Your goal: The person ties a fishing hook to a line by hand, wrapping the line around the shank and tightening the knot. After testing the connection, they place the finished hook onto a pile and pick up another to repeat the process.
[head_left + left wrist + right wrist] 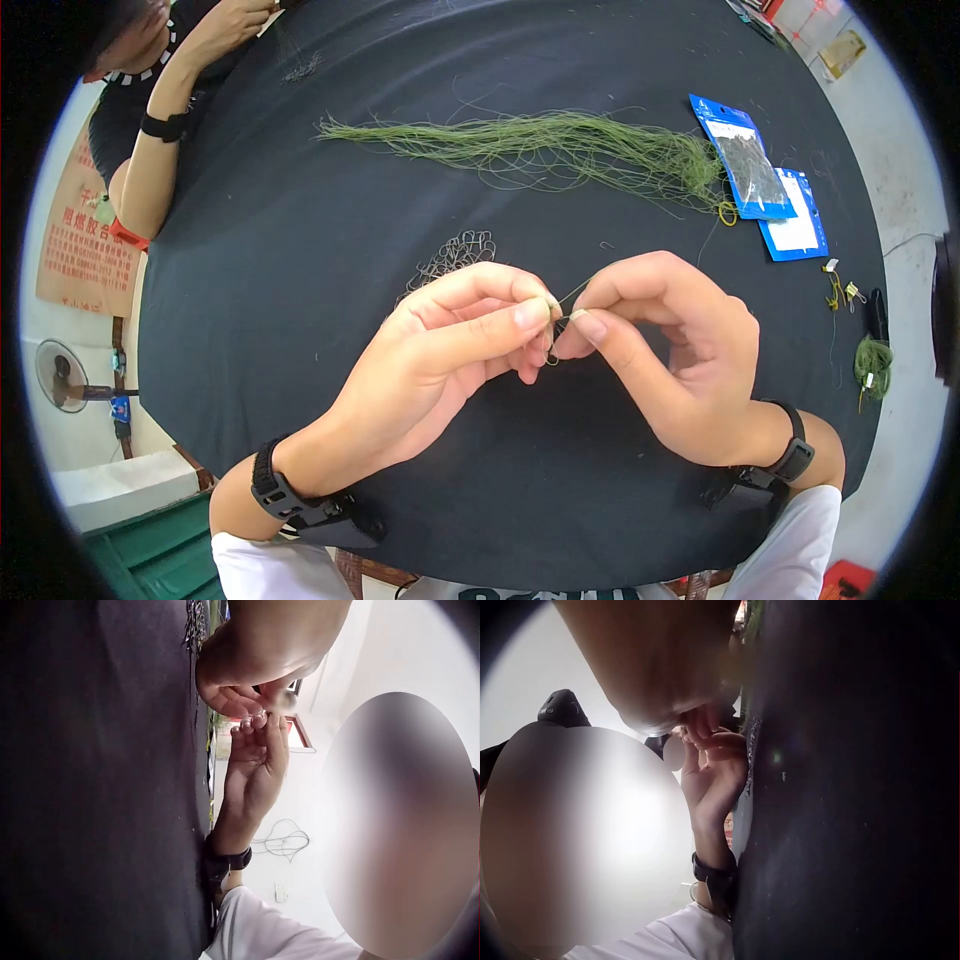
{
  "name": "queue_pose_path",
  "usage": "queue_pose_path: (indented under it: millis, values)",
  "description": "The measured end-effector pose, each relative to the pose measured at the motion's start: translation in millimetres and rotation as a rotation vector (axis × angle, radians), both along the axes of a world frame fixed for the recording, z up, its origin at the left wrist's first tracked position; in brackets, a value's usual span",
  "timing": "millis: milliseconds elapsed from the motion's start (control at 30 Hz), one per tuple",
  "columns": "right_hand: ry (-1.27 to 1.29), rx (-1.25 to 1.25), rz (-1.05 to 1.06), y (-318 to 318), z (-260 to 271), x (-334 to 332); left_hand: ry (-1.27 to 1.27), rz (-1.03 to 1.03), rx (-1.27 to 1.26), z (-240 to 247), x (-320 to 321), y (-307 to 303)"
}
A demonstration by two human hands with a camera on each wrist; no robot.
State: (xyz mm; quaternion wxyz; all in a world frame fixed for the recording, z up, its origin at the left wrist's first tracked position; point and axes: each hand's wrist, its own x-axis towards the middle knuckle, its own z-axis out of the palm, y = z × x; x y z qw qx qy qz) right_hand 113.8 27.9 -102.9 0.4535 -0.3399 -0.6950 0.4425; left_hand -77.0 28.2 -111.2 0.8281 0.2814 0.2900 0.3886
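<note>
Over the middle of the black round table (300,330), my two hands meet fingertip to fingertip. My left hand (545,310) pinches a small metal hook (551,357) between thumb and forefinger, and its curve hangs just below the fingers. My right hand (580,322) pinches a thin green line (573,293) that runs up from the pinch. In the left wrist view my left hand (259,701) is close at the top, with the right hand (259,750) under it. The right wrist view shows my left hand (712,769) from below. The hook is too small to see in either wrist view.
A long bundle of green line (560,145) lies across the far side of the table. A heap of hooks (455,255) sits just beyond my hands. Two blue packets (745,160) and a small green coil (872,360) lie at the right. Another person's arm (165,110) works at the far left.
</note>
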Motion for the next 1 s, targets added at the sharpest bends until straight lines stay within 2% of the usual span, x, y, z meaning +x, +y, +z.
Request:
queue_pose_path:
  millis: [267, 367, 733, 1000]
  values:
    - [-0.232, 0.522, -0.118, 2.6, -4.0, -1.2, -0.018, 0.012, -0.01, -2.2, 1.0, -2.4]
    - [-0.192, 0.659, -0.139, 6.4, -8.7, -4.1, -0.026, 0.013, -0.012, -3.3, 0.5, -2.2]
    - [-0.293, 0.868, -0.121, 9.6, -7.3, -0.6, 0.006, 0.041, -0.05, 0.4, 2.3, -3.8]
    - [-0.306, 0.912, -0.124, 11.3, -9.3, -0.4, 0.004, 0.048, -0.052, -0.4, 2.2, -3.4]
